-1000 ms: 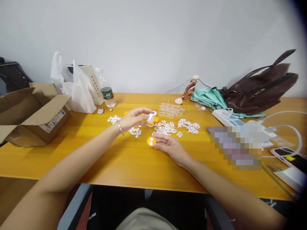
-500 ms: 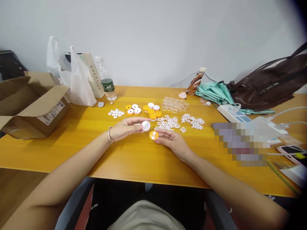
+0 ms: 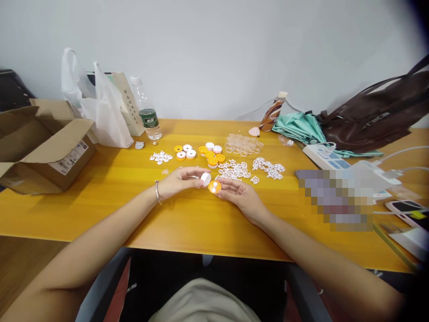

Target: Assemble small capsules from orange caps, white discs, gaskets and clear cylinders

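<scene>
Between thumb and fingers, my left hand (image 3: 181,182) grips a small round white plastic piece (image 3: 205,179), tilted on its side. My right hand (image 3: 241,197) pinches an orange disc (image 3: 215,187) with white spots on its face. The two pieces are side by side, close together; whether they touch I cannot tell. Just beyond the hands lie orange and white round pieces (image 3: 212,160) in a cluster, with a smaller group of similar round pieces (image 3: 186,153) to the left. White openwork plastic parts (image 3: 234,170) are heaped beyond my right hand.
Small white parts (image 3: 161,157) lie at the left, clear rings (image 3: 244,145) farther back. A cardboard box (image 3: 50,152), plastic bag (image 3: 107,116) and water bottle (image 3: 149,116) stand left. At the right are a drink bottle (image 3: 273,114), brown bag (image 3: 375,118), power strip (image 3: 325,157) and cables.
My left hand has moved slightly right, bringing the white piece closer to the orange disc and turning it. My right hand has barely moved. The view has shifted a little.
</scene>
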`<state>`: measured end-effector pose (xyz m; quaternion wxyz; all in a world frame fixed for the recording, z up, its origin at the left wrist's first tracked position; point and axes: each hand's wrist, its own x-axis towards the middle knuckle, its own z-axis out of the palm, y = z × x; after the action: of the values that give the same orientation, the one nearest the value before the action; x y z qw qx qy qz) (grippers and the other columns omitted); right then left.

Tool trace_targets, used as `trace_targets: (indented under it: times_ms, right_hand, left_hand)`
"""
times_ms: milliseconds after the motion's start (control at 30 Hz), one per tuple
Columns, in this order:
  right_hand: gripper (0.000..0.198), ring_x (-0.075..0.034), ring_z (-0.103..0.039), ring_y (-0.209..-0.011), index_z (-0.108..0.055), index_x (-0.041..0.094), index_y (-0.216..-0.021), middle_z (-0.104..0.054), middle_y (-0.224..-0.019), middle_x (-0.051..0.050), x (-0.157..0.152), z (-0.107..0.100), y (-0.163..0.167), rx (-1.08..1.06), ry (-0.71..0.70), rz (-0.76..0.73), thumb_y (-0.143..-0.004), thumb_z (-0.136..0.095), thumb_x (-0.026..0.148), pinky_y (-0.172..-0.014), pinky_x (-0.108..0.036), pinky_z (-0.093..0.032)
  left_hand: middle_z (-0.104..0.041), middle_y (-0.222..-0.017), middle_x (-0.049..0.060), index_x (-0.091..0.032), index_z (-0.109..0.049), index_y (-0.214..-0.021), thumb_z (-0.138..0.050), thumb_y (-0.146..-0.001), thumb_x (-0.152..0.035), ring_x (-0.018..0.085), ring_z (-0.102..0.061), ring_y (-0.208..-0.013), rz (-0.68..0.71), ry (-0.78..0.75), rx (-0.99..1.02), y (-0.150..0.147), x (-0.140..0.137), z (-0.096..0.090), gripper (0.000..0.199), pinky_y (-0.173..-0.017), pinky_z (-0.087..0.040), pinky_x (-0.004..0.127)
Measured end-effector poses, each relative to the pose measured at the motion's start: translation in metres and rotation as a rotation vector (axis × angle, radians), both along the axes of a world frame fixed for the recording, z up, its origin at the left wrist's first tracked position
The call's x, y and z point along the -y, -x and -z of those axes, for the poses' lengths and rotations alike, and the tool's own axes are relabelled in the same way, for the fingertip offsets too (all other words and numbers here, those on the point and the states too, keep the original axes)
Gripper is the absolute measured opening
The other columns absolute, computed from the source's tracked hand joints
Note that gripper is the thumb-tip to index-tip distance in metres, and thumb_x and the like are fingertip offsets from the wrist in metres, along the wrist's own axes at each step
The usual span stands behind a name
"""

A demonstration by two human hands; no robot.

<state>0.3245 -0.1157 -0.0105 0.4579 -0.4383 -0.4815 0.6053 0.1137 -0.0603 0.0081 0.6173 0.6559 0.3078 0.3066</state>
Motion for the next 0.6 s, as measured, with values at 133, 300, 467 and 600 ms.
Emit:
trace_targets:
  times_ms: [133,300,467,600]
  right_hand:
    - [0.038,-0.015,-0.066,-0.080,-0.066,0.022,-0.096,-0.070,-0.084,-0.001,-0.001,0.001,0.000,0.007,0.013,0.012,-0.060,-0.076,0.024,-0.093,-0.037,-0.046]
    - [0.037,-0.015,-0.065,-0.079,-0.067,0.022,-0.095,-0.069,-0.083,-0.001,-0.001,0.003,0.000,0.045,-0.007,0.038,-0.060,-0.076,0.026,-0.092,-0.037,-0.047]
    - [0.038,-0.015,-0.065,-0.080,-0.067,0.021,-0.095,-0.070,-0.084,-0.002,-0.001,0.004,0.000,0.057,-0.010,0.037,-0.059,-0.077,0.026,-0.091,-0.037,-0.047]
    - [0.037,-0.016,-0.066,-0.080,-0.067,0.022,-0.095,-0.070,-0.084,-0.001,-0.002,0.004,0.001,0.057,-0.009,0.029,-0.059,-0.076,0.026,-0.090,-0.037,-0.047]
  left_hand:
    - [-0.068,-0.091,0.006,-0.016,-0.061,-0.108,-0.067,-0.074,-0.025,0.012,-0.064,-0.079,0.036,0.023,-0.001,-0.001,0.001,-0.003,0.036,-0.076,-0.050,0.027]
    - [-0.068,-0.083,0.005,-0.015,-0.059,-0.107,-0.065,-0.075,-0.029,0.010,-0.062,-0.068,0.010,-0.056,-0.052,-0.003,0.002,0.001,0.036,-0.068,-0.051,0.025]
    - [-0.068,-0.083,0.006,-0.013,-0.062,-0.097,-0.065,-0.074,-0.032,0.012,-0.063,-0.070,-0.078,-0.196,-0.116,-0.007,0.004,0.007,0.029,-0.068,-0.051,0.026]
    - [-0.068,-0.081,0.006,-0.013,-0.064,-0.094,-0.066,-0.074,-0.034,0.012,-0.062,-0.071,-0.132,-0.347,-0.208,-0.011,0.011,0.007,0.029,-0.067,-0.050,0.025]
